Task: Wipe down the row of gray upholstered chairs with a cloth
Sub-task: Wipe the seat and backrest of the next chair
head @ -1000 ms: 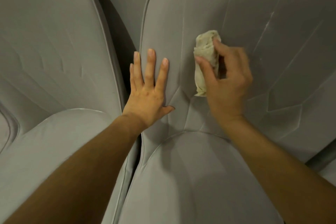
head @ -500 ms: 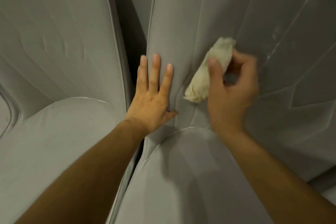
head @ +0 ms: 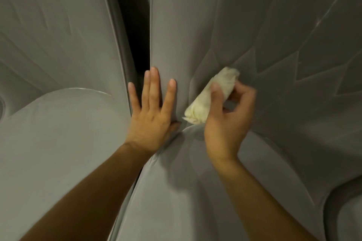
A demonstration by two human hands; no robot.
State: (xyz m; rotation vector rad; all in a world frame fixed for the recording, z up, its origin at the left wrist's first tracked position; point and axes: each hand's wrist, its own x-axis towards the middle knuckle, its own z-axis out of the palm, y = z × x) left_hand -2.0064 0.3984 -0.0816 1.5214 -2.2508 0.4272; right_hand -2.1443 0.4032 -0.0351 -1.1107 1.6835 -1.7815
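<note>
Right now the cloth, rolled into a cream-coloured bundle, is lying slantwise against the lower backrest of a gray chair. It is sitting just above the crease where that backrest is meeting the seat cushion. The right hand is gripping the roll from the right, with the thumb crossing its front and the curled fingers closing round behind. Both ends are sticking out of the grip, the upper one pointing up and right, the lower one down and left. Just left of the lower end, near but apart, the left hand is pressing flat on the backrest's left edge, fingers straight and slightly spread, holding nothing. Its little finger is lying beside the dark gap that is separating this seat from the neighbouring chair on the left.
</note>
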